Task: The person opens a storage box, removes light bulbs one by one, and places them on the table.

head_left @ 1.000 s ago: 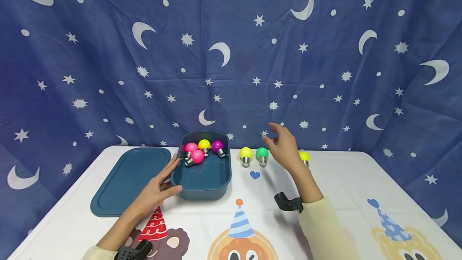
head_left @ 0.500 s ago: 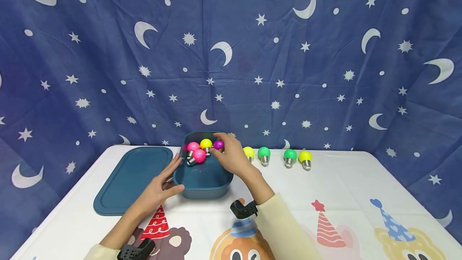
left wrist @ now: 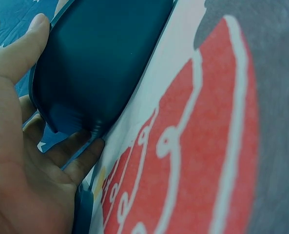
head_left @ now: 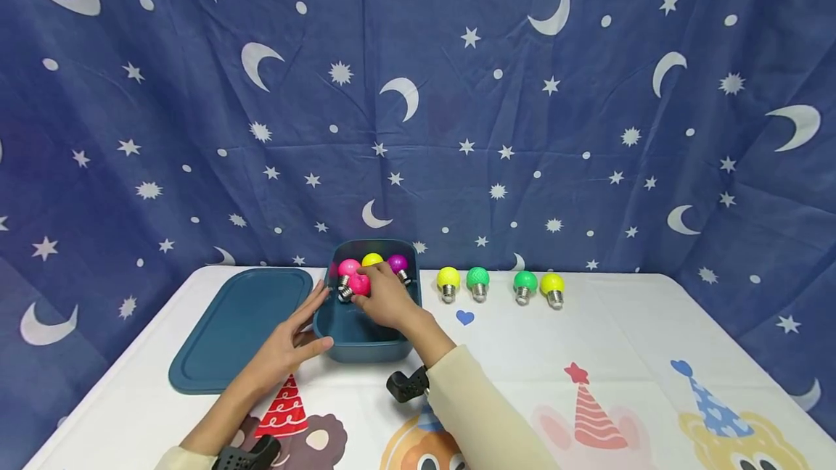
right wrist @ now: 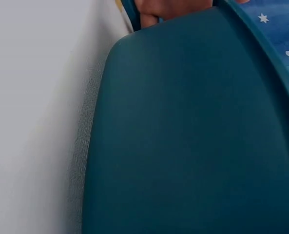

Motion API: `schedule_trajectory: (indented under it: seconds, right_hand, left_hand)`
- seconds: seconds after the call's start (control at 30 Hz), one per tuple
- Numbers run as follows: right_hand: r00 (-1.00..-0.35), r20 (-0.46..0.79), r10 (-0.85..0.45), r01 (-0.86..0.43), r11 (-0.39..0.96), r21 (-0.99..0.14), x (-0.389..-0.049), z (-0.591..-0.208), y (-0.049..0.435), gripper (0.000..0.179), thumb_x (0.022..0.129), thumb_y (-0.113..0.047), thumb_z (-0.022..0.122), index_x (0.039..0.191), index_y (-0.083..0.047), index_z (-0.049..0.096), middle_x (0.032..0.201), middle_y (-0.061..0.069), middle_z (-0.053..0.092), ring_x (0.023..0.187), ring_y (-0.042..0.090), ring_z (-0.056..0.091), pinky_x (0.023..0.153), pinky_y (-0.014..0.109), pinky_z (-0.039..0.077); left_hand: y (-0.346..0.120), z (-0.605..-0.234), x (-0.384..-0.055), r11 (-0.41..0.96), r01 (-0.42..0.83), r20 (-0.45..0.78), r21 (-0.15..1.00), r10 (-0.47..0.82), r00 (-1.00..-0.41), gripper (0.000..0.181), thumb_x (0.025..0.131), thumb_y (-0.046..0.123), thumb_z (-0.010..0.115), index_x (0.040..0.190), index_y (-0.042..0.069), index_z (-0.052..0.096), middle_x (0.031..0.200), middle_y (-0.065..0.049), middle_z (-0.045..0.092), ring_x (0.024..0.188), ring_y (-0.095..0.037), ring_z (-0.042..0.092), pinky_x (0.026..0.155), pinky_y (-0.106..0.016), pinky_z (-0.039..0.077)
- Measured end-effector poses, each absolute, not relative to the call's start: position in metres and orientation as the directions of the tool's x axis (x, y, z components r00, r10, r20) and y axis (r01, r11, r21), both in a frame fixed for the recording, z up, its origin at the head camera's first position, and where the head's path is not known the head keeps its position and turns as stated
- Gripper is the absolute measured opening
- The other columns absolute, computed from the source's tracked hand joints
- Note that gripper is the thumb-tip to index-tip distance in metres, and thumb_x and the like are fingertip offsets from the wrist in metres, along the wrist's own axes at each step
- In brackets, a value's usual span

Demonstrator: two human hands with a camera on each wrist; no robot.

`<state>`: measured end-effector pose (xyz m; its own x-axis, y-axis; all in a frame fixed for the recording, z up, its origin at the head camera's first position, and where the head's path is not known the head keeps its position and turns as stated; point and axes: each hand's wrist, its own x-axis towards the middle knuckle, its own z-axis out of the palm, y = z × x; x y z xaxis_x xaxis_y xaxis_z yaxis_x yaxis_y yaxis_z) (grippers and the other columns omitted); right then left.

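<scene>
My right hand (head_left: 387, 299) reaches into the dark teal box (head_left: 366, 352) and pinches the nearer pink light bulb (head_left: 359, 284) between thumb and fingers. Another pink bulb (head_left: 348, 267) lies just behind it, a yellow bulb (head_left: 372, 260) is partly hidden by my hand, and a purple bulb (head_left: 397, 263) sits at the back right. My left hand (head_left: 284, 347) rests against the box's left side with fingers extended. The left wrist view shows its fingers (left wrist: 88, 158) touching the box wall (left wrist: 100, 63). In the right wrist view the box wall (right wrist: 188, 122) hides the right hand's work.
A flat teal lid (head_left: 238, 328) lies left of the box. Right of the box, a yellow bulb (head_left: 448, 280), a textured green bulb (head_left: 477, 280), a green bulb (head_left: 525, 283) and a yellow bulb (head_left: 551, 285) form a row. A star-patterned curtain (head_left: 451, 122) hangs behind.
My right hand has come left from above the bulb row, past the purple bulb in the box, to the nearer pink bulb, which it now pinches. My left hand stays at the box.
</scene>
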<state>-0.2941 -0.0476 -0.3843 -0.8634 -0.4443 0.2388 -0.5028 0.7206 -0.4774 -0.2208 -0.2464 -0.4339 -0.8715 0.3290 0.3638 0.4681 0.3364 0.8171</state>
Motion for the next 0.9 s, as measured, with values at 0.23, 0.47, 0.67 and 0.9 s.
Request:
schedule_trajectory:
  seconds: [0.23, 0.47, 0.67, 0.9]
  right_hand:
    - [-0.862, 0.166, -0.479, -0.501, 0.759, -0.415, -0.3010, -0.3882, -0.0532, 0.053, 0.088, -0.016, 0.068, 0.137, -0.007, 0.051, 0.141, 0.012, 0.041, 0.121, 0.026, 0.051, 0.101, 0.044, 0.042]
    - [-0.860, 0.155, -0.487, -0.504, 0.756, -0.419, -0.3008, -0.3854, -0.0543, 0.048, 0.090, -0.016, 0.066, 0.135, -0.009, 0.053, 0.138, 0.011, 0.048, 0.122, 0.027, 0.051, 0.102, 0.043, 0.041]
    - [-0.844, 0.200, -0.498, -0.534, 0.745, -0.401, -0.3022, -0.3863, -0.0531, 0.035, 0.089, -0.016, 0.067, 0.124, -0.014, 0.064, 0.126, 0.007, 0.058, 0.119, 0.022, 0.052, 0.099, 0.040, 0.043]
    - [-0.831, 0.196, -0.521, -0.549, 0.709, -0.443, -0.3042, -0.3877, -0.0494, 0.023, 0.087, -0.013, 0.069, 0.109, -0.019, 0.072, 0.107, 0.000, 0.066, 0.099, 0.018, 0.057, 0.085, 0.031, 0.049]
  left_hand:
    - [-0.2451, -0.4337, -0.2205, 0.339, 0.469, 0.366, 0.816, 0.326, -0.872, 0.076, 0.090, 0.009, 0.065, 0.153, 0.023, 0.024, 0.160, -0.006, 0.007, 0.139, -0.043, 0.020, 0.103, -0.054, 0.030]
    - [-0.2462, -0.4346, -0.2203, 0.339, 0.472, 0.369, 0.814, 0.325, -0.871, 0.076, 0.090, 0.009, 0.065, 0.153, 0.022, 0.024, 0.159, -0.010, 0.007, 0.138, -0.044, 0.021, 0.102, -0.054, 0.031]
    - [-0.2459, -0.4337, -0.2194, 0.340, 0.473, 0.371, 0.813, 0.323, -0.870, 0.075, 0.090, 0.008, 0.065, 0.153, 0.021, 0.024, 0.159, -0.011, 0.007, 0.138, -0.044, 0.021, 0.102, -0.055, 0.031]
    - [-0.2448, -0.4332, -0.2194, 0.335, 0.472, 0.370, 0.816, 0.324, -0.871, 0.075, 0.090, 0.008, 0.065, 0.153, 0.017, 0.025, 0.159, -0.010, 0.007, 0.138, -0.045, 0.022, 0.101, -0.054, 0.032]
